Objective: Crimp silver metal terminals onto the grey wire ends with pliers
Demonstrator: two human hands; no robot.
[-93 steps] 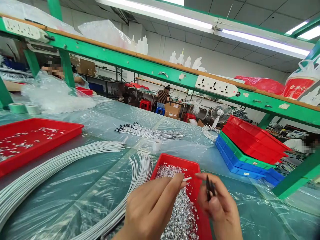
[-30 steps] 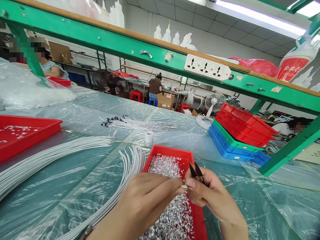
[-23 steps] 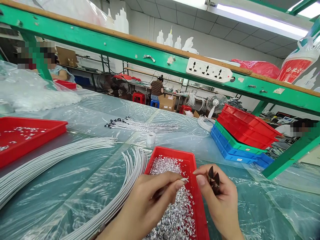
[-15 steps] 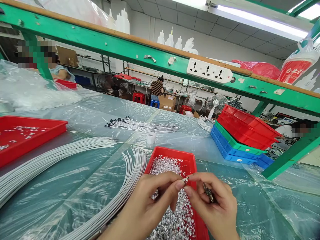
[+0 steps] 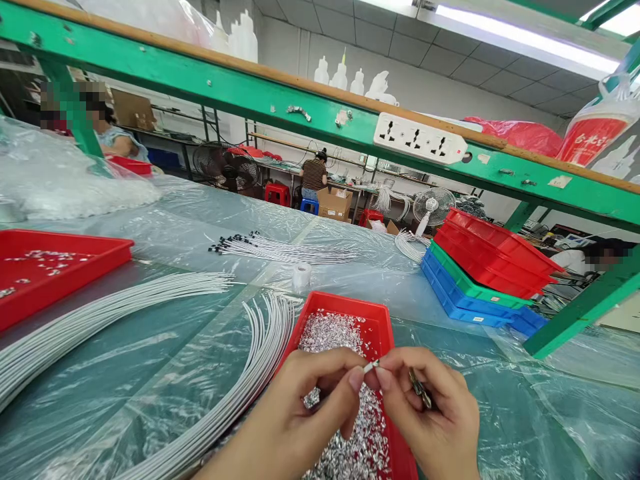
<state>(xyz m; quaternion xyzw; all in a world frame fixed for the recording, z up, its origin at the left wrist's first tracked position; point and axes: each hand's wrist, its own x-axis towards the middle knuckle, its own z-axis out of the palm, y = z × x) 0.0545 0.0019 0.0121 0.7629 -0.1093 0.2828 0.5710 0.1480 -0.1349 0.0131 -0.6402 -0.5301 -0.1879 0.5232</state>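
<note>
My left hand (image 5: pixel 305 400) is closed in a pinch on a white cable (image 5: pixel 369 367), with a short end showing past the thumb. My right hand (image 5: pixel 430 400) meets it, thumb and forefinger pinched at the cable's tip, where a small dark bit shows. Several small shiny metal pieces (image 5: pixel 420 388) are tucked in the curled fingers of the right hand. Below both hands lies a red tray (image 5: pixel 387 327) holding a heap of small silvery metal pieces (image 5: pixel 350 433). A bundle of white cables (image 5: pixel 255 373) curves beside the left forearm.
Another white cable bundle (image 5: pixel 125 310) and a red tray (image 5: pixel 100 260) lie left. Farther back are black-tipped cables (image 5: pixel 285 250) and a white tape roll (image 5: pixel 301 277). Stacked bins (image 5: pixel 480 267) stand right. A green shelf beam (image 5: pixel 225 90) with a power strip (image 5: pixel 420 138) crosses above.
More of the white cable end shows between my hands, which have parted slightly. My right hand has shifted a little right and down.
</note>
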